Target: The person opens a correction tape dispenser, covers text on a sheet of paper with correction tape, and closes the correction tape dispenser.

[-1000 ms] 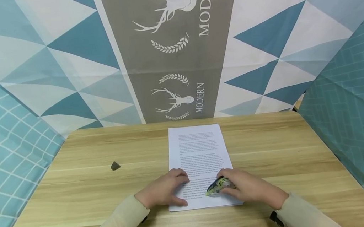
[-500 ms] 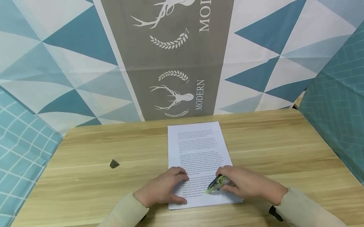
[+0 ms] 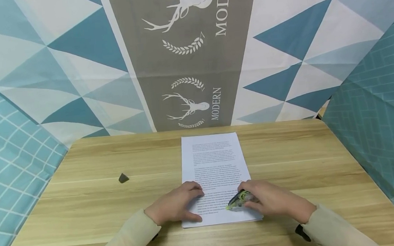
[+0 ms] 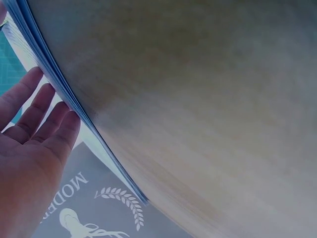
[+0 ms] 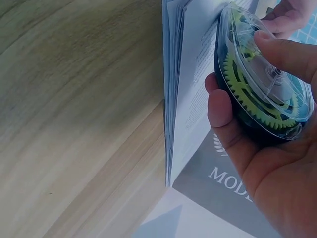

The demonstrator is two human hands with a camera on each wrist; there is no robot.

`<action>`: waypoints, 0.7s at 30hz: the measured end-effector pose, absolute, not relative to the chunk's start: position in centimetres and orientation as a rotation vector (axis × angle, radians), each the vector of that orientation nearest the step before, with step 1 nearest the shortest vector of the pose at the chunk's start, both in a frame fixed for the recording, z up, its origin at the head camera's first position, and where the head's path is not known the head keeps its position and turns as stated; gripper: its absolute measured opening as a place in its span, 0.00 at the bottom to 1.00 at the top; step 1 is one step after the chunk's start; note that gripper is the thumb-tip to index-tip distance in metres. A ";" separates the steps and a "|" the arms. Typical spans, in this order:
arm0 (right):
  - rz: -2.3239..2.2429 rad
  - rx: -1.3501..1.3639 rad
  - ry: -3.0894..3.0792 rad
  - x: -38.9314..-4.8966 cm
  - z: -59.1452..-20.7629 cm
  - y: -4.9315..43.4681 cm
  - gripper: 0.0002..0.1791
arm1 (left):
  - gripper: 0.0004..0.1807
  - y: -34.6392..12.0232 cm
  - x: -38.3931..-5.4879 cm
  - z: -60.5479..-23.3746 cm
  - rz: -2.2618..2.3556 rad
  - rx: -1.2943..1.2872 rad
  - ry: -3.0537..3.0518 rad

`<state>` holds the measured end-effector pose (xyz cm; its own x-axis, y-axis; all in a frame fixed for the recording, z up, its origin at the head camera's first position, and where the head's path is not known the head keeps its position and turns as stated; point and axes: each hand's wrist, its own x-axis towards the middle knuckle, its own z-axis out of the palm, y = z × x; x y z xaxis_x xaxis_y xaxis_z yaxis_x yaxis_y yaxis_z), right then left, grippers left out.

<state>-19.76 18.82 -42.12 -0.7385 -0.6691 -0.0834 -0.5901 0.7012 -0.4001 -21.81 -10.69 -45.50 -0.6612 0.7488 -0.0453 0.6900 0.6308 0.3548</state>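
Observation:
A stack of printed paper [image 3: 210, 156] lies on the wooden table, its top sheet covered in lines of text. My right hand [image 3: 270, 200] grips a correction tape dispenser [image 5: 260, 84] with a clear case and green gear wheels. Its green tip is down at the sheet, just right of the last lines of text. My left hand [image 3: 177, 203] rests on the stack's lower left part, fingers relaxed and thumb spread. In the left wrist view, the fingertips [image 4: 62, 106] lie along the edge of the stack.
A small dark cap-like piece [image 3: 123, 178] lies on the wooden table [image 3: 96, 208] to the left of the paper. Behind the table's far edge hangs a patterned cloth [image 3: 185, 62] with deer heads and triangles.
My right hand has shifted slightly to the right with the correction tape dispenser, its tip moving along the bottom text line. The left hand stays in place.

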 end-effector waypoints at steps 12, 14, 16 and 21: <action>-0.744 -0.868 2.657 -19.9 -43.0 20.2 0.15 | 0.34 -10.7 -21.8 -45.5 0.439 1.209 2.679; -0.763 -0.883 2.654 -19.9 -43.0 20.1 0.14 | 0.34 -10.7 -21.8 -45.5 0.440 1.205 2.679; -0.808 -0.865 2.629 -20.0 -43.0 20.0 0.14 | 0.34 -10.7 -21.8 -45.5 0.440 1.202 2.678; -1.129 -0.692 2.437 -20.2 -43.1 20.1 0.16 | 0.34 -10.6 -21.9 -45.7 0.433 1.194 2.670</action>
<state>-20.24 20.09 -43.08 -0.8129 -0.5699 -0.1197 -0.2772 0.5595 -0.7811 -21.94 -10.61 -45.67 -0.6597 0.7499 -0.0490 0.6961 0.6343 0.3364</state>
